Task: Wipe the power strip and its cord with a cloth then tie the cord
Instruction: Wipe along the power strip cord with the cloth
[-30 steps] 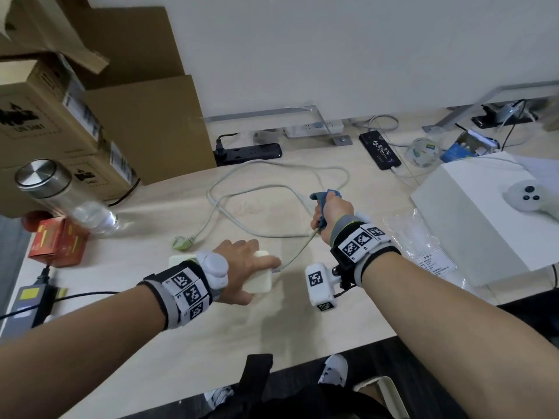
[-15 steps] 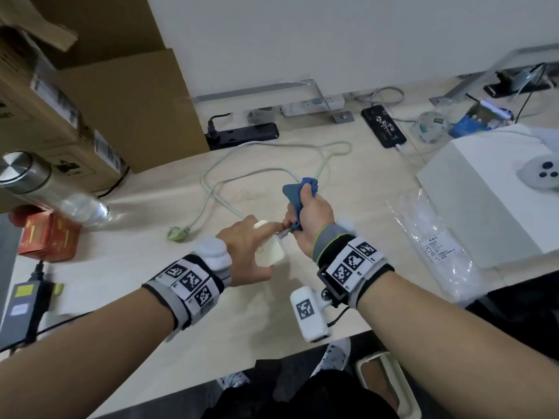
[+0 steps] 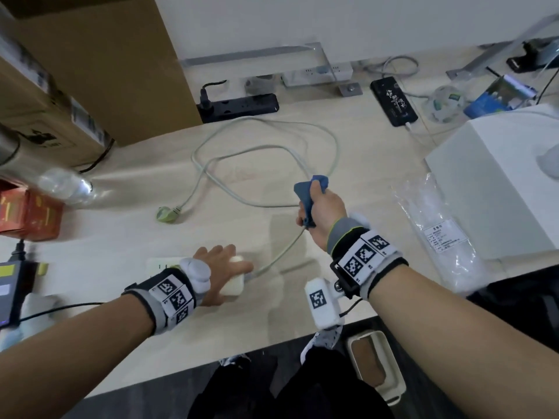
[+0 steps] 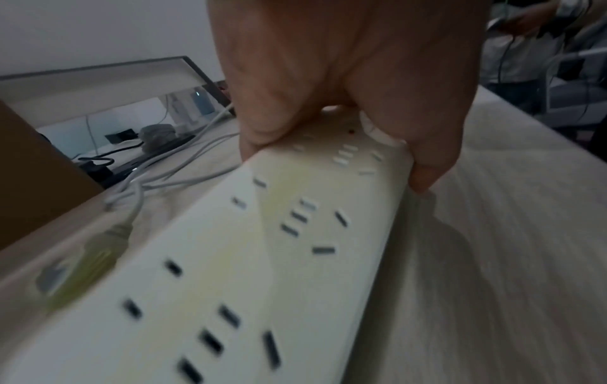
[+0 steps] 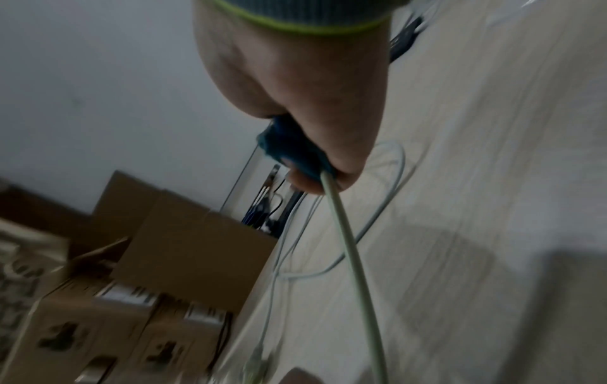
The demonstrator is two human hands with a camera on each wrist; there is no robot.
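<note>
A white power strip [image 3: 233, 284] [image 4: 262, 259] lies near the table's front edge. My left hand [image 3: 222, 267] [image 4: 345, 104] grips its cord end, thumb on one side and fingers on the other. Its pale cord [image 3: 281, 252] [image 5: 351, 259] rises from the strip to my right hand [image 3: 320, 207] [image 5: 315, 130], which holds a blue cloth [image 3: 307, 195] [image 5: 289, 150] wrapped round the cord, above the table. Beyond that hand the cord loops [image 3: 272, 152] over the table and ends in a greenish plug [image 3: 168, 213].
Cardboard boxes [image 3: 90, 71] stand at the back left, with a bottle [image 3: 45, 176] and red box [image 3: 27, 213] on the left. A black power strip [image 3: 242, 105] and black phone [image 3: 393, 101] lie at the back. A white box [image 3: 490, 182] and plastic bag [image 3: 438, 231] sit right.
My right hand with the cloth slid away from the strip along the cord, up and to the right. The left hand lowered the strip back near the table's front edge.
</note>
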